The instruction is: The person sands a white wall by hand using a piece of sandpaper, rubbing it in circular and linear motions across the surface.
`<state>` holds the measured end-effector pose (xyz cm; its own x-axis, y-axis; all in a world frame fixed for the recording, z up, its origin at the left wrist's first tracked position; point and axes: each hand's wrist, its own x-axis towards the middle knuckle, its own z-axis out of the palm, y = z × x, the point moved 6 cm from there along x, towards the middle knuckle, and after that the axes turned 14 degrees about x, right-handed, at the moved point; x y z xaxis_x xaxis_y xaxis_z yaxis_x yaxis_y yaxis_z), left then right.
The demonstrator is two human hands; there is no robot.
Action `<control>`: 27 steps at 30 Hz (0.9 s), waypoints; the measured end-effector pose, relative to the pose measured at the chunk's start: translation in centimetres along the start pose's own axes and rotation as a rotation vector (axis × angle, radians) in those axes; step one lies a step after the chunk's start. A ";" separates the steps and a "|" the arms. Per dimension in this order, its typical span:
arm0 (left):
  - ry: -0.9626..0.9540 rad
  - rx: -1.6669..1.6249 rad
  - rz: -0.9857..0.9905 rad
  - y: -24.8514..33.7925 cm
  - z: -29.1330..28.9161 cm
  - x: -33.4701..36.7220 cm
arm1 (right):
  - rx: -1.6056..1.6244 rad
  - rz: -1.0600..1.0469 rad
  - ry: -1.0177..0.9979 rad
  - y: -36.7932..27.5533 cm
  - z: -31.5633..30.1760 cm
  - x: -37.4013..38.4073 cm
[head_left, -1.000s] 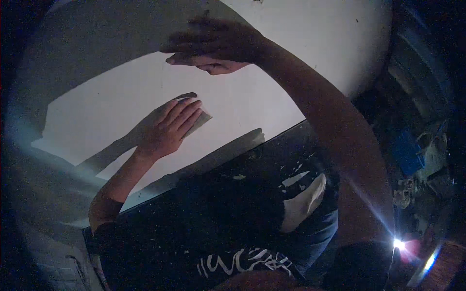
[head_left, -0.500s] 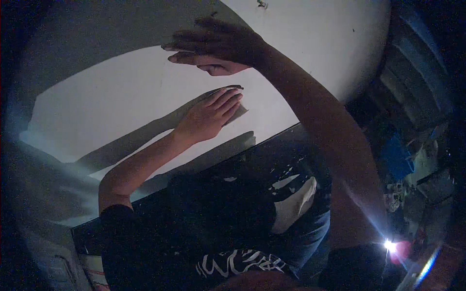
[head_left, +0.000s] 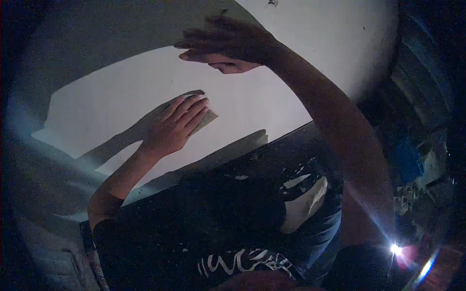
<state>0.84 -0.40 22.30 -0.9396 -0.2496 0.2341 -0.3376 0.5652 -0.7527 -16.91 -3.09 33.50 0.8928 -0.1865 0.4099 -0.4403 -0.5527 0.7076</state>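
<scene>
My left hand [head_left: 170, 131] lies with its fingers stretched over a small beige-green sheet of sandpaper [head_left: 208, 119], pressing it on the broad white surface [head_left: 116, 92]. One corner of the sheet shows past the fingertips; the rest is under the hand. Farther up and to the right, my right hand [head_left: 230, 46] is held out over the same surface, mostly in shadow. Its fingers are extended and apart, and I see nothing in it. Whether it touches the surface I cannot tell.
A bright lamp [head_left: 395, 249] shines at the lower right, throwing arm shadows across the white surface. A dark edge borders the surface near my body. Below my right arm is a crumpled pale piece [head_left: 306, 206]. A blue object [head_left: 410, 162] and clutter sit in the dark right side.
My left hand has slid left and slightly down across the white surface, carrying the sandpaper with it. My right hand keeps its pose, while the whole view has shifted slightly.
</scene>
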 end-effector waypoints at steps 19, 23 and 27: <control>0.130 -0.028 0.071 3.4 1.2 6.5 | -0.021 0.021 -0.055 0.0 -0.4 0.4; 0.043 -0.111 0.033 1.7 1.2 2.7 | -0.021 0.022 0.028 0.0 0.0 -0.2; 0.017 -0.065 -0.015 0.3 0.5 1.7 | -0.137 0.044 -0.007 0.1 1.3 -0.3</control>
<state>-0.79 -1.07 22.20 -0.9351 -0.2450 0.2561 -0.3541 0.6119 -0.7073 -17.14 -4.11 32.69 0.8730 -0.2143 0.4381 -0.4871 -0.4277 0.7614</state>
